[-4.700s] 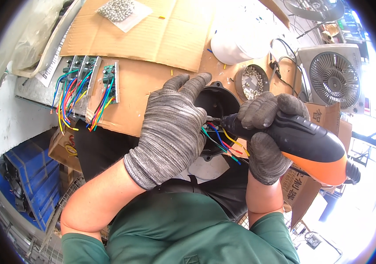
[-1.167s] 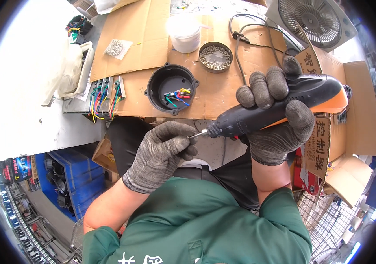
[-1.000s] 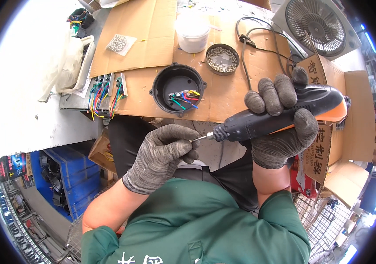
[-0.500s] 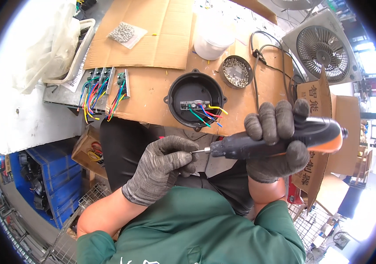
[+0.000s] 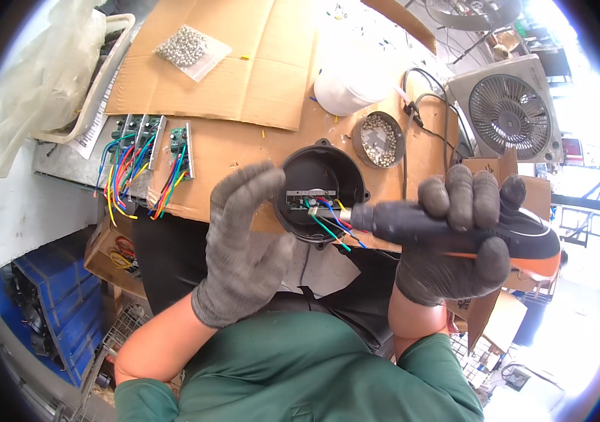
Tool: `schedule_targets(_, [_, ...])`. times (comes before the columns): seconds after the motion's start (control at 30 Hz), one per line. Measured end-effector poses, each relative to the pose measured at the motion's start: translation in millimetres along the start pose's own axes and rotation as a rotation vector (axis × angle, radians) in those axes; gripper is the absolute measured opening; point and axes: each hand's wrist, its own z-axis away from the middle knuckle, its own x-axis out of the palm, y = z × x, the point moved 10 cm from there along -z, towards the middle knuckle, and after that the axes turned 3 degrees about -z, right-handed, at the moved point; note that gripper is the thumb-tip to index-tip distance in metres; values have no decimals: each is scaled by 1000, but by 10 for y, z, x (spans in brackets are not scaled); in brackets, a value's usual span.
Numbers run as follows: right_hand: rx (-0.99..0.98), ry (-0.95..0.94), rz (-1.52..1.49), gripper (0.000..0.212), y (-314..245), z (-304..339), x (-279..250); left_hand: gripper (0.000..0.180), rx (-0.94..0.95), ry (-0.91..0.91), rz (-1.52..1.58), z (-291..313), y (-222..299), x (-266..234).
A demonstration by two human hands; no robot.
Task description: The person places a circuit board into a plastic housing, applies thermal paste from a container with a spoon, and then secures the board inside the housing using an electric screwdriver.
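My left hand (image 5: 245, 232), in a grey knitted glove, is held up with its fingers stretched, just left of a round black housing (image 5: 307, 166). It holds nothing. My right hand (image 5: 460, 204), gloved too, is wrapped round a black and orange electric screwdriver (image 5: 400, 225) that points left. The screwdriver's bit reaches over the housing's near side; a small light-coloured piece shows at its tip, perhaps a screw. Inside the housing lies a circuit board (image 5: 303, 195) with green, blue, red and yellow wires (image 5: 333, 235) hanging over the near rim.
A round tin (image 5: 359, 144) of small screws and a white tub (image 5: 347, 97) stand behind the housing. A bag of small metal parts (image 5: 186, 50) rests on cardboard (image 5: 272, 84). Several wired boards (image 5: 134, 141) lie at left. A fan (image 5: 505, 109) and black cable (image 5: 447, 119) are at right.
My left hand has let go of the bit's tip, opened and risen towards the housing. The screwdriver in my right hand has moved until its tip is over the housing.
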Motion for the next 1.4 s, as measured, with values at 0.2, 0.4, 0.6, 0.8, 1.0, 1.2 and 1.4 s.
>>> schedule_targets(0.2, [39,-335,232,62,440,-47,31,73,-259,76,54,-24,-551,315])
schedule_targets(0.4, [248,-171,177,68,579,46,-128,73,-258,124,22,-18,-618,392])
schedule_targets(0.6, [294,-143,156,70,695,57,-141,74,-245,144,1,-47,-599,364])
schedule_targets(0.8, [192,-63,359,70,762,28,-113,76,-259,162,46,-38,-617,361])
schedule_targets(1.0, [272,-58,383,72,862,-72,-28,76,-237,199,51,-42,-612,344])
schedule_targets(1.2, [354,-63,594,70,1003,-169,74,75,-267,212,47,-39,-633,357])
schedule_targets(1.4, [404,-109,460,63,1141,-179,136,76,-242,247,72,-26,-656,351])
